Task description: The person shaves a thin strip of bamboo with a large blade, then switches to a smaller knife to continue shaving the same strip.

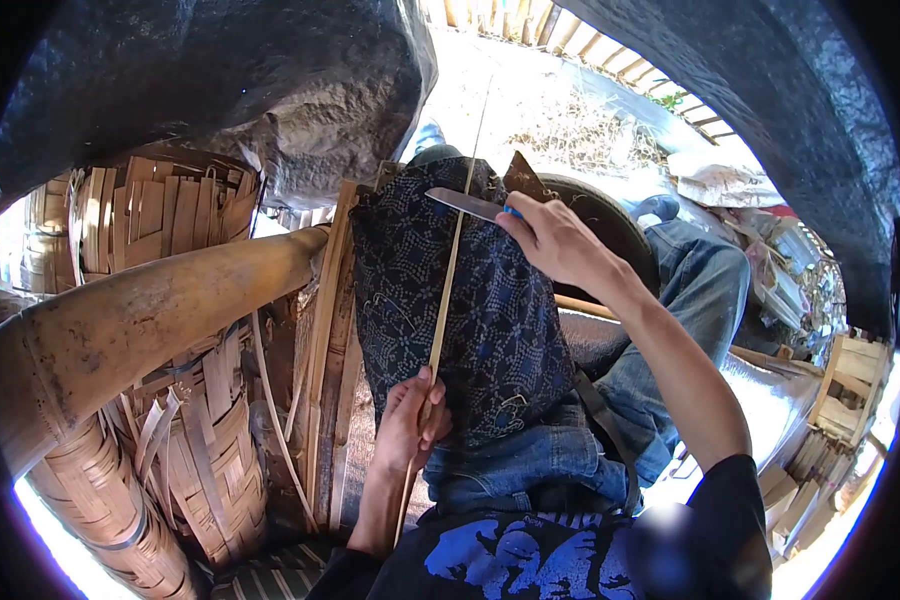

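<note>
A long, thin bamboo strip [447, 300] runs lengthwise over a dark patterned cloth [400, 260] on my lap. Near my waist, my left hand [413, 415] is closed around the strip's lower part. Farther up, my right hand [548, 235] grips a knife [467, 205] by its blue handle, which is mostly hidden by the fingers. The blade points left and lies across the strip, over the far part of the cloth. Beyond the blade the strip narrows and reaches up toward the bright ground.
A thick bamboo pole [170, 310] slants in from the left, above woven bamboo baskets [100, 490]. Upright wooden slats [322, 370] stand left of the cloth. Dark sheeting [220, 70] hangs overhead. A small wooden crate [850, 385] is at the right.
</note>
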